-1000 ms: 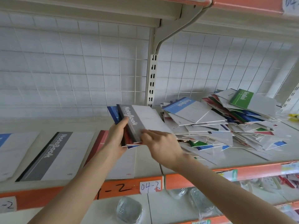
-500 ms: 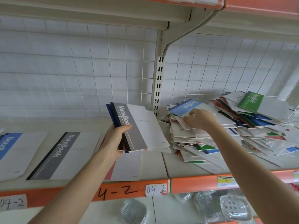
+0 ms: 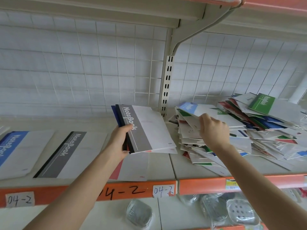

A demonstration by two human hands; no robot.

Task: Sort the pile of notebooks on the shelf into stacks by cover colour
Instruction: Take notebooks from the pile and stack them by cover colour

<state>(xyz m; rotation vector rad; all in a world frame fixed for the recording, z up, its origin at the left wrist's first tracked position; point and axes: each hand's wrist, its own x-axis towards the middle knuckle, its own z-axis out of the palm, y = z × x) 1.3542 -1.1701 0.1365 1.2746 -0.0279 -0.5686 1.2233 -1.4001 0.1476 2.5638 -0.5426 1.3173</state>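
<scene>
Far left on the shelf (image 3: 159,166), the blue stack (image 3: 11,150) lies flat, the grey stack (image 3: 66,155) just beside it, then the red stack (image 3: 132,168), partly hidden below what I'm holding. Above the red one my left hand (image 3: 118,141) grips a bundle (image 3: 146,128) — grey cover on top, blue and red edges showing beneath, thumb pressed on the grey band.

Right of the upright post (image 3: 167,90), the pile (image 3: 249,135) is a loose heap, covers fanned every which way, a green notebook (image 3: 261,103) riding high at the back. My right hand (image 3: 214,130) is curled on the near edge of a light-blue notebook (image 3: 189,107) at the top of the heap's left side, tipping it up off the ones below.

Watch points now. That heap looks ready to spill forward. Drag the light-blue one out sideways and it may take its neighbours along, and the low ones near the orange lip (image 3: 207,184) could slide off. Lift it straight up, I'd say.

The bundle's the other worry: several slick covers in one hand, held at the spine end only, the far end unsupported. Ease the thumb and they could fan out and drop onto the red stack, muddling the colours. And it's a mixed bundle — setting it down whole on any one stack would be wrong.
</scene>
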